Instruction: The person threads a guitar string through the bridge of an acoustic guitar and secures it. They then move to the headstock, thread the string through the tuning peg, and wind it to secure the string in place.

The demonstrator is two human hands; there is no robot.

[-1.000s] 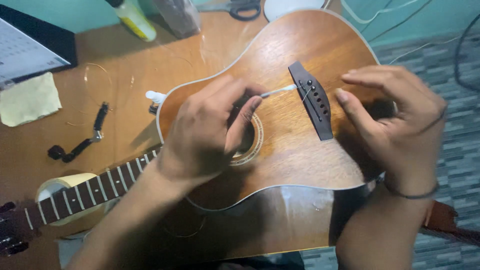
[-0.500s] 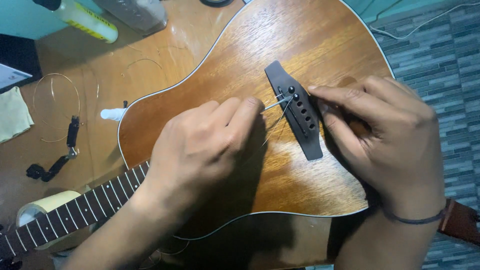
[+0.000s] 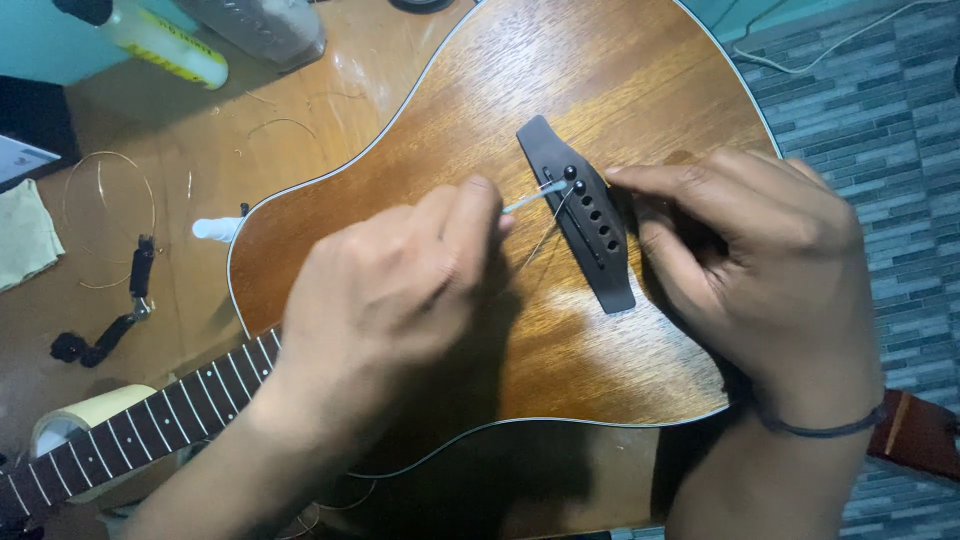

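Wooden counter [image 3: 330, 90] carries an acoustic guitar [image 3: 600, 120] lying face up, with a tape roll [image 3: 75, 415] under its neck and a yellow-labelled bottle [image 3: 165, 45] at the far edge. Left hand [image 3: 390, 300] pinches a thin white-tipped tool [image 3: 535, 197], its tip at the dark bridge [image 3: 585, 225] beside a bridge pin [image 3: 568, 172]. Right hand [image 3: 760, 270] is pressed together, fingertips at the bridge's rear edge. Judgement: steady the pin and guide the loose string [image 3: 545, 235] gently, avoiding scratches

Left hand [image 3: 385, 290] sits over the guitar [image 3: 480, 130] body, pinching a thin white stick [image 3: 532, 198] aimed at the bridge [image 3: 585, 225]; right hand [image 3: 760, 265] fingertips touch the bridge's far side; tape roll [image 3: 70, 420] under the neck.
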